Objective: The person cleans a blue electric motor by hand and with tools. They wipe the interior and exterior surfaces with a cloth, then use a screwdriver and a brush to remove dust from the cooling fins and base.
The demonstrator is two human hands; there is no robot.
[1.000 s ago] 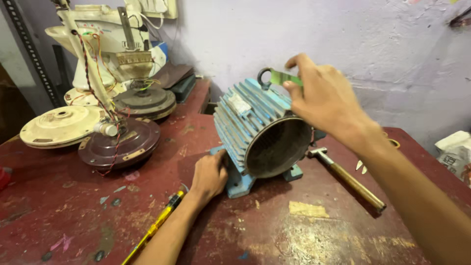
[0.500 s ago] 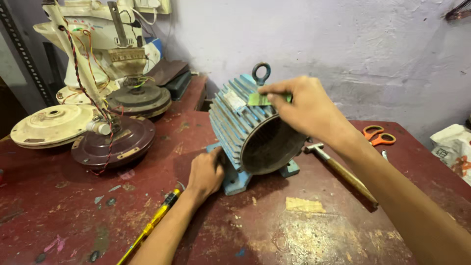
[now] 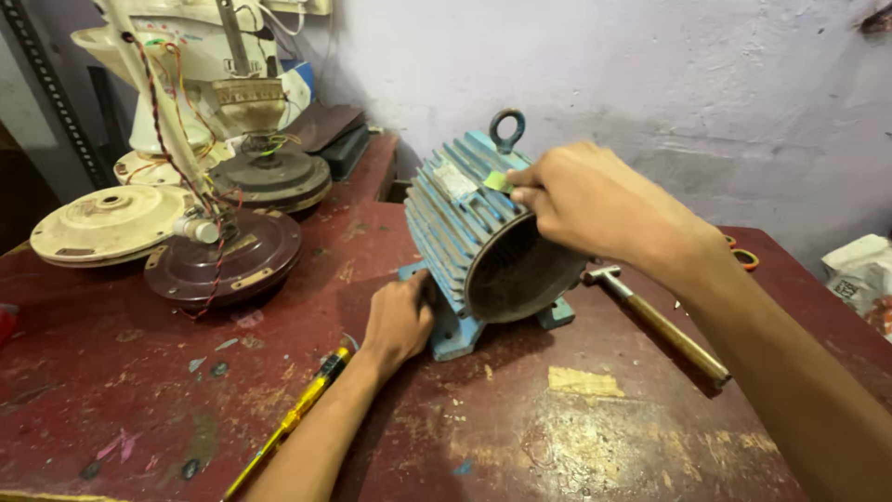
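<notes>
A blue finned motor housing (image 3: 455,223) with a lifting eye on top lies on the worn red table (image 3: 139,390), its hollow open end facing me. My left hand (image 3: 398,321) presses against the housing's base at its left foot. My right hand (image 3: 595,204) rests on the top of the housing and pinches a small green piece (image 3: 497,181) against the fins, near a pale nameplate.
A yellow screwdriver (image 3: 302,409) lies by my left forearm. A wooden-handled hammer (image 3: 655,321) lies right of the housing, with orange-handled scissors (image 3: 743,256) behind my right wrist. Ceiling fan motors and wired parts (image 3: 223,251) crowd the back left. A white bag (image 3: 859,270) sits at the right edge.
My right hand has come down from above the housing and moved left, bringing the green piece onto the fins. The left hand has stayed at the base.
</notes>
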